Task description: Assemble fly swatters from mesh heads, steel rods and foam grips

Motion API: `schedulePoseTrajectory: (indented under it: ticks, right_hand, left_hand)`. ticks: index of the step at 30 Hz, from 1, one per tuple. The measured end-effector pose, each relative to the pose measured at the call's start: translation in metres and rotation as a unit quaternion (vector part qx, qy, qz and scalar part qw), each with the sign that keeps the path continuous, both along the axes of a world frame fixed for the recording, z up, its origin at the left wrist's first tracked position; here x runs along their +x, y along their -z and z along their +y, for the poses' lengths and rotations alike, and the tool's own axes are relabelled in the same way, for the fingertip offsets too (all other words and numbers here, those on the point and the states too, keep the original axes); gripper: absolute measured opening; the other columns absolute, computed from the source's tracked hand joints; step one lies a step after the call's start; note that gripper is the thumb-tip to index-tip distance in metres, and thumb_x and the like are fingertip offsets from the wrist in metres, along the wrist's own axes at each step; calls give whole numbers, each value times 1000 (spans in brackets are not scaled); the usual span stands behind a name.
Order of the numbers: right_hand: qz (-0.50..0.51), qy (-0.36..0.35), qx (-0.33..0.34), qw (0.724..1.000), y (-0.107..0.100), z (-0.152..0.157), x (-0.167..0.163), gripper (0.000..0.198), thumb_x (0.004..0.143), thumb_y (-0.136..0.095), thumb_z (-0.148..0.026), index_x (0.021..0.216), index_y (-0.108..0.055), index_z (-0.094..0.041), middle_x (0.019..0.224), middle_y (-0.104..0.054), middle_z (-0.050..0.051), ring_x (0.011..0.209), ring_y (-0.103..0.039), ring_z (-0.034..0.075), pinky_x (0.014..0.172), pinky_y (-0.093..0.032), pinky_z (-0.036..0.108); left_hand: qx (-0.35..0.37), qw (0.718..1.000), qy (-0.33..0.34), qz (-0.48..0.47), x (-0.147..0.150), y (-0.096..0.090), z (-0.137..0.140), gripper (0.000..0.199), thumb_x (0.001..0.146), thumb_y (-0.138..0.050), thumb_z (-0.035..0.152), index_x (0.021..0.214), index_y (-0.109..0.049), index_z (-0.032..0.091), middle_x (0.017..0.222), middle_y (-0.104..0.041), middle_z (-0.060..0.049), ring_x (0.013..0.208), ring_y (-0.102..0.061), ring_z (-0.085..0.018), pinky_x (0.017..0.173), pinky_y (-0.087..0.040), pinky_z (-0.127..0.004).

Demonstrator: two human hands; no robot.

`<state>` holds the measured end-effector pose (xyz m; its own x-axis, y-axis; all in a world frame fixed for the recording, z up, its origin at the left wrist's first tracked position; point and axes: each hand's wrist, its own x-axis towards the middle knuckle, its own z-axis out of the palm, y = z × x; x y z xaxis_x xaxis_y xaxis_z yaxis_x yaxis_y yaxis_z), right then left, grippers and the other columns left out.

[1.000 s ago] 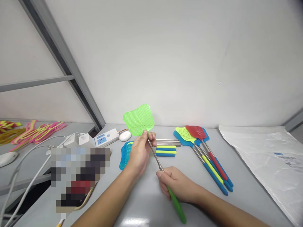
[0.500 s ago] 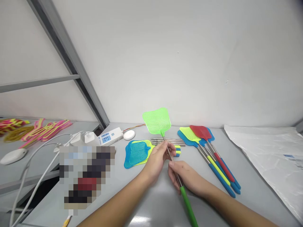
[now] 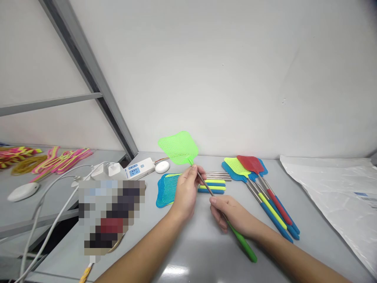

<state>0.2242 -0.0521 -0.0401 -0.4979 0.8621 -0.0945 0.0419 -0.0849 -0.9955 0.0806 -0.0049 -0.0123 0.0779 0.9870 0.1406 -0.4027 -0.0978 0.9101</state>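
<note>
Both hands hold one green fly swatter (image 3: 180,148) above the table, its mesh head up and to the left, its green grip (image 3: 246,248) low and to the right. Around the metal rod just below the head, the fingers of my left hand (image 3: 187,188) are closed. Farther down the rod, my right hand (image 3: 228,212) is closed near the grip. Blue and yellow swatter heads (image 3: 167,190) lie stacked behind my left hand, partly hidden. Several loose rods with yellow and blue grips (image 3: 212,186) lie between the hands and the wall.
Several swatters with red, yellow and blue heads (image 3: 250,164) lie fanned at the right. Beyond them is a white plastic sheet (image 3: 326,188). A power strip (image 3: 140,169), a white round puck (image 3: 161,167), cables and a blurred patch occupy the left. Pink cords (image 3: 60,161) lie farther left.
The green swatter has tilted: its head moved left and its grip swung up and right into view. My left hand moved slightly left along with it.
</note>
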Motion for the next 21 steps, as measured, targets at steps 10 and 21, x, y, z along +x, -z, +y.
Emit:
schedulePoseTrajectory:
  ticks: [10, 21]
  right_hand:
    - [-27, -22, -21, 999, -1, -4, 6, 52, 94, -40, -49, 52, -45, -18, 41, -41, -5, 38, -38, 7, 44, -32, 21]
    - [33, 7, -33, 999, 16, 4, 10, 55, 91, -43, -54, 49, -43, -18, 37, -38, -6, 33, -35, 7, 38, -28, 21]
  left_hand:
    - [15, 998, -66, 8, -5, 1, 6, 28, 89, -51, 43, 80, -60, 18, 71, -54, 1, 65, -48, -11, 62, -39, -22]
    - [-48, 987, 103, 115, 22, 18, -25, 35, 89, -49, 48, 81, -63, 16, 76, -60, -3, 72, -55, -15, 69, -42, -25]
